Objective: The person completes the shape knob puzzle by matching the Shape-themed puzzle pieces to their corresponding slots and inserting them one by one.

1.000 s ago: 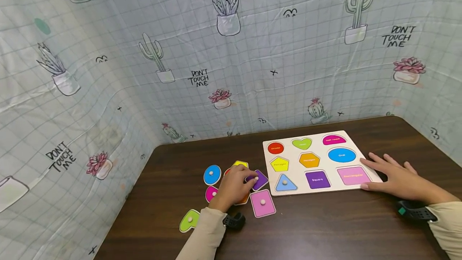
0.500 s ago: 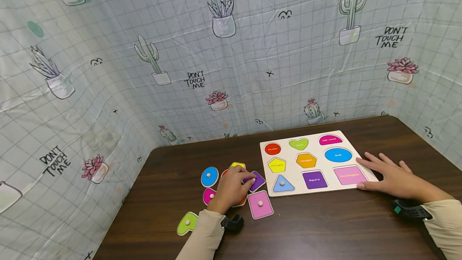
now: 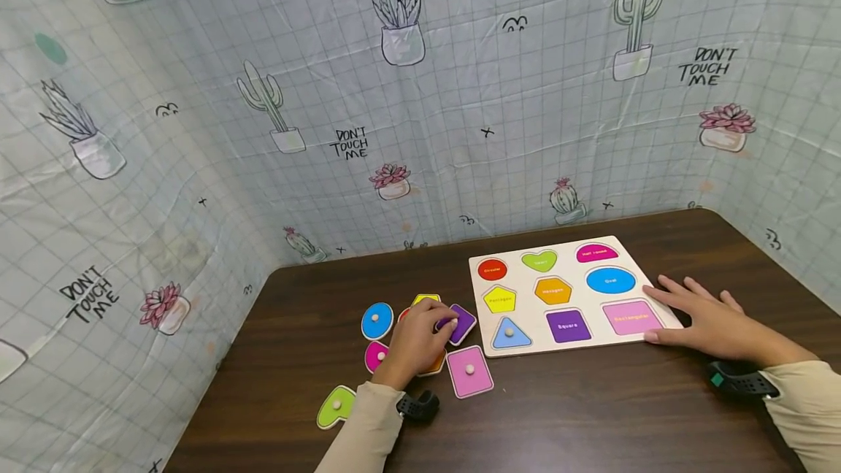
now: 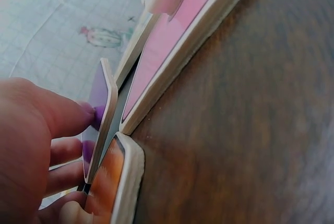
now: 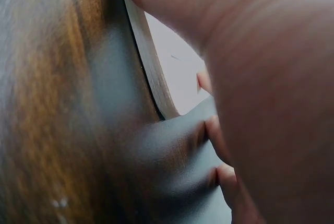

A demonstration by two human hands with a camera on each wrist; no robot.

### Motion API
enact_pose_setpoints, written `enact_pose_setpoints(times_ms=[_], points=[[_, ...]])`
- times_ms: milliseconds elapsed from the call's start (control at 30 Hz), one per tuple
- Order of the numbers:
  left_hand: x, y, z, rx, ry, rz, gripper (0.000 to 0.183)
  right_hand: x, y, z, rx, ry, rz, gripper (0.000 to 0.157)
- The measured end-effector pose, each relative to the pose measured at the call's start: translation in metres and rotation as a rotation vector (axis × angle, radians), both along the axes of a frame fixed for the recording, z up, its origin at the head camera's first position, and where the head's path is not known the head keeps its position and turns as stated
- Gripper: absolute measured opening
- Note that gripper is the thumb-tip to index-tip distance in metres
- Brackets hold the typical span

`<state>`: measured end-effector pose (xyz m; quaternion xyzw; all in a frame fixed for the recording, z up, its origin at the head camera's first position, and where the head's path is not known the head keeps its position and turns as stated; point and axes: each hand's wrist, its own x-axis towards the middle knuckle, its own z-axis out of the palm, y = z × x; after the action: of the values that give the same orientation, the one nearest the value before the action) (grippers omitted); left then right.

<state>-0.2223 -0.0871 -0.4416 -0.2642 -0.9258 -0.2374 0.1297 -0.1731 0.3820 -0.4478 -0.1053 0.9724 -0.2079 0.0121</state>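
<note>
My left hand (image 3: 415, 338) pinches the knob of a purple square puzzle piece (image 3: 465, 322) between thumb and fingers. In the left wrist view that purple piece (image 4: 107, 114) stands at a slant above the orange hexagon piece (image 4: 107, 182). A pink rectangular piece (image 3: 479, 379) with a pale knob lies just in front of it. To the right is the white shape puzzle board (image 3: 525, 289), where a blue triangle piece (image 3: 504, 337) sits in its slot. My right hand (image 3: 712, 320), fingers spread, rests on the board's right edge.
Left of the board lie a blue piece (image 3: 377, 331), a magenta piece (image 3: 372, 355) and a green heart piece (image 3: 328, 414). Yellow (image 3: 427, 298) and red pieces are partly hidden by my left hand. A printed curtain (image 3: 447, 93) hangs behind the brown table (image 3: 539, 414).
The head view has shifted slightly. My left hand keeps its pinch on the purple square, which appears slightly raised and turned. My right hand stays at the board's edge.
</note>
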Motion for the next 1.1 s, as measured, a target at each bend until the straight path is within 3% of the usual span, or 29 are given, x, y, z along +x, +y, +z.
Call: enact_pose_setpoints(times_ms=[800, 1100], points=[[-0.0089, 0.0017, 0.0035, 0.095, -0.012, 0.0, 0.021, -0.0045, 0.0008, 0.004, 0.014, -0.032, -0.007, 0.093], [-0.0059, 0.0028, 0.0019, 0.11, -0.049, 0.018, 0.02, -0.0026, -0.0007, 0.004, 0.019, -0.056, -0.005, 0.093]])
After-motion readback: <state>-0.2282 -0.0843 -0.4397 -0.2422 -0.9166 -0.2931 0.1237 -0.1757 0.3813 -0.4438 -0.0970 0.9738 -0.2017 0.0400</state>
